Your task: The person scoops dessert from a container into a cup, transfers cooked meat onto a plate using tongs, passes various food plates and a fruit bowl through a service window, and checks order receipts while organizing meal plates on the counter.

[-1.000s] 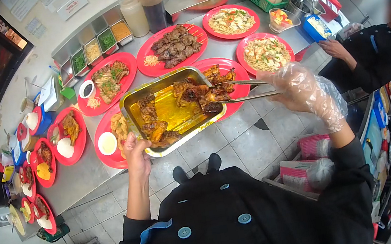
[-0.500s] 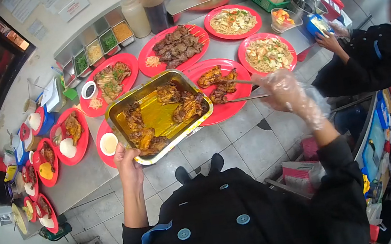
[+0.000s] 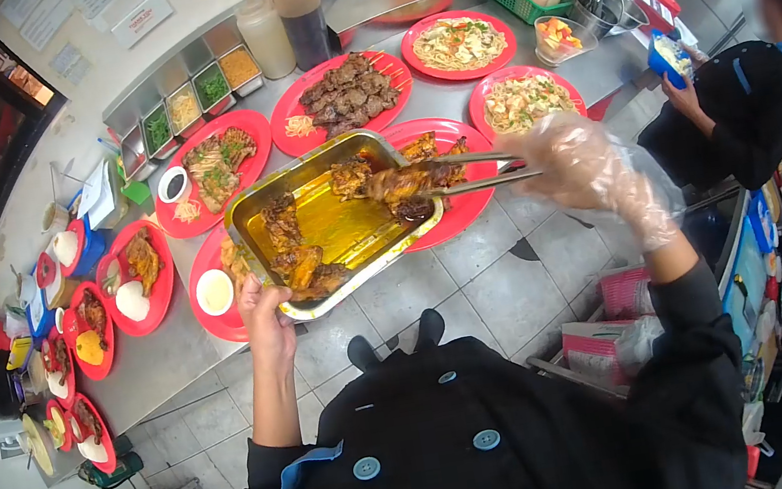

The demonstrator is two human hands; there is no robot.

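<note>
1. Work area: a kitchen with a stainless-steel counter (image 3: 165, 357) above a tiled floor (image 3: 418, 286).
2. Right hand (image 3: 581, 165): inside a clear plastic glove, closed around metal tongs (image 3: 493, 182). The tong tips grip a grilled chicken piece (image 3: 402, 181) over the right side of the tray; whether it touches the tray is unclear.
3. Left hand (image 3: 267, 314): bare, gripping the near-left corner of the rectangular metal tray (image 3: 357, 288), thumb over the rim.
4. Caution, drop: the chicken is slick with sauce; a loosened squeeze on the tongs could release it.
5. Caution, spill: the tray appears supported by one corner only. A tilt toward the body could run yellow sauce (image 3: 344, 231) over the near rim onto the floor.
6. Tray contents: sauce across the base, with further chicken pieces (image 3: 282, 222) at the left.
7. Red oval plate (image 3: 471, 204), partly behind the tray: chicken pieces.
8. Red oval plate (image 3: 294, 148) beyond: skewered meat (image 3: 349, 97) and pale shreds.
9. Metal condiment bins (image 3: 211, 87): chopped greens and crumb-like toppings.
10. Squeeze bottle (image 3: 305, 30), behind: dark liquid.
</note>
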